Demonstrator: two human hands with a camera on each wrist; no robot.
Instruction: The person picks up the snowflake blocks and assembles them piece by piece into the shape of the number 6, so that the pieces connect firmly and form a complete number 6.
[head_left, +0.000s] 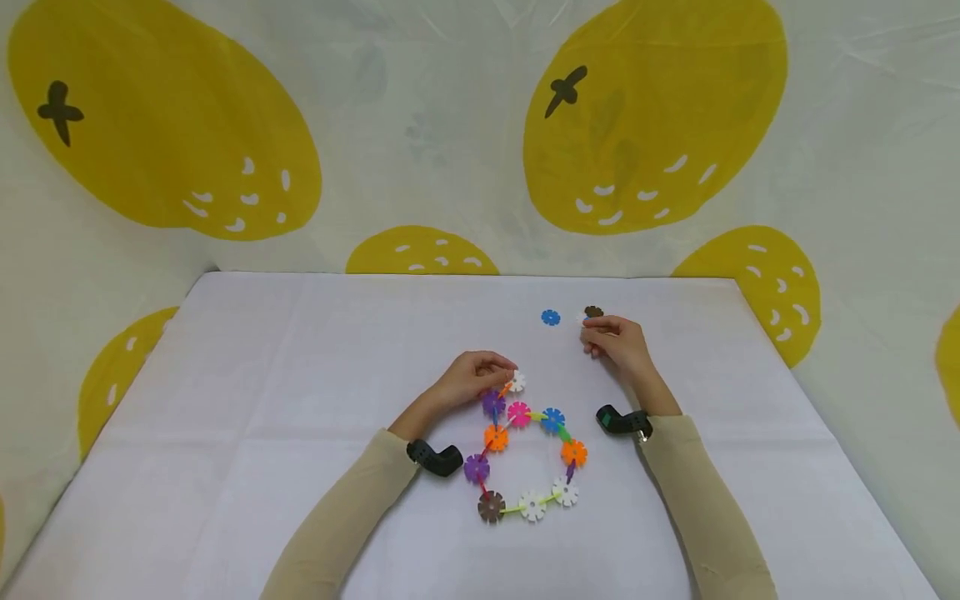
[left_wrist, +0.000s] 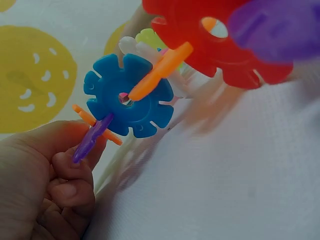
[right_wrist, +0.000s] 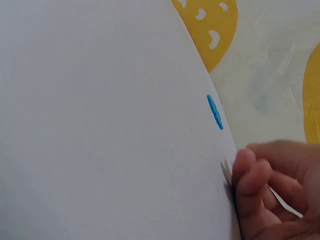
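Observation:
Near the middle of the table, my left hand (head_left: 471, 377) pinches the upper end of a chain of slotted snowflake discs. An orange disc (left_wrist: 112, 137) and a purple disc (left_wrist: 92, 139) sit at its fingertips; a blue disc (left_wrist: 100, 90) and a red disc (left_wrist: 200, 50) follow along the chain. A white disc (head_left: 516, 381) sticks out past these fingers in the head view. Below, a loop of linked discs lies on the cloth, a pink disc (head_left: 519, 414) among them. Farther back, my right hand (head_left: 617, 340) has bent fingers pinching a pale disc (right_wrist: 226, 172), mostly hidden.
A loose blue disc (head_left: 551, 317) lies flat left of the right hand. Just behind those fingers is a brown disc (head_left: 593, 311). White cloth covers the table (head_left: 300, 358), and a curtain (head_left: 450, 125) with yellow fruit prints hangs behind its back edge.

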